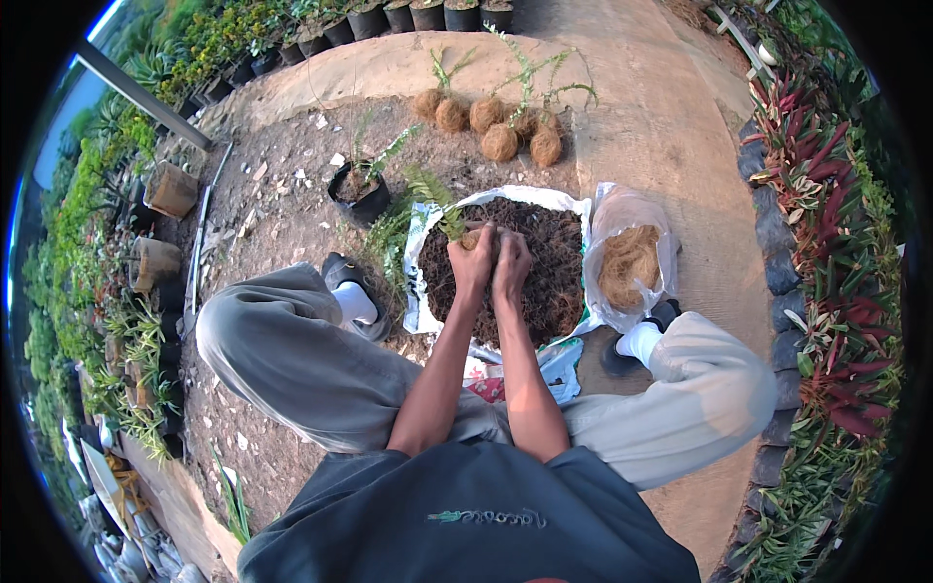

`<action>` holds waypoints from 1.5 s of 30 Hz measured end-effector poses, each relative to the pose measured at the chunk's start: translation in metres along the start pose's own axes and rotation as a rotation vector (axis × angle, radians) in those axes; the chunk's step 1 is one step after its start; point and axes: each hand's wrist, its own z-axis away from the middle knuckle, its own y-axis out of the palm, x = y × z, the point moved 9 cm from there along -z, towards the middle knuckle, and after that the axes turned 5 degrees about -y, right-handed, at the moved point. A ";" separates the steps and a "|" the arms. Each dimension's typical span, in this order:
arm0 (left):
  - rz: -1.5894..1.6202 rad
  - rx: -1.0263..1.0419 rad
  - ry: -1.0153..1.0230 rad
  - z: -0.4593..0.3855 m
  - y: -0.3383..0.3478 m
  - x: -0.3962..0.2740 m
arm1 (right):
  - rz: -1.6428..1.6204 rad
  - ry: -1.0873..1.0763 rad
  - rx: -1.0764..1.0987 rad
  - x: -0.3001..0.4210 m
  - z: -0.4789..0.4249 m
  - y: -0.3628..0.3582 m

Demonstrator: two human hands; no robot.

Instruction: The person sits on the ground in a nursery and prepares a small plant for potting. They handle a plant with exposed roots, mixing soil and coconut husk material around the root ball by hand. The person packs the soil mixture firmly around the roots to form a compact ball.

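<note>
Both hands meet over an opened white sack (412, 306) of dark, fibrous potting soil (550, 291). My left hand (472, 261) and my right hand (513, 256) are cupped together around a brown fibre ball (471, 239), mostly hidden by the fingers. A green fern frond (430, 189) rises up and left beside the ball; I cannot tell whether it grows from it. Right of the soil sack stands a clear plastic bag (619, 208) holding loose coconut fibre (628, 268).
Several finished-looking fibre balls (500, 142) with fern sprigs sit beyond the sack. A black nursery pot (358, 193) with a plant stands at the left. Potted plants (368, 20) line the far edge, and red-leaved plants (831, 175) border the right. My shoes flank the sack.
</note>
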 end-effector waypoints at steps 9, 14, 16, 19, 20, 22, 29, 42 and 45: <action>-0.124 0.095 -0.160 -0.023 -0.006 0.042 | 0.241 -0.305 -0.012 0.022 -0.003 -0.002; -0.186 0.081 -0.333 -0.038 -0.013 0.056 | 0.316 -0.176 0.146 -0.011 -0.024 0.006; -0.165 0.072 -0.370 -0.052 -0.007 0.059 | 0.368 -0.164 0.169 -0.020 -0.038 0.006; -0.114 0.049 -0.337 -0.094 0.000 0.085 | 0.472 -0.134 0.086 -0.038 -0.071 -0.001; -0.110 0.007 -0.322 -0.110 -0.003 0.094 | 0.497 -0.166 0.047 -0.047 -0.082 -0.005; -0.271 -0.006 -0.354 -0.139 -0.010 0.109 | 0.684 -0.143 0.011 -0.065 -0.104 -0.017; -0.787 -0.025 -0.153 -0.244 -0.021 0.106 | 1.109 -0.063 0.300 -0.130 -0.188 -0.033; -1.146 -0.015 -0.005 -0.364 0.042 0.081 | 1.499 0.319 0.702 -0.219 -0.225 -0.038; -1.187 -0.079 0.036 -0.397 0.043 0.078 | 1.478 0.374 0.699 -0.218 -0.227 -0.027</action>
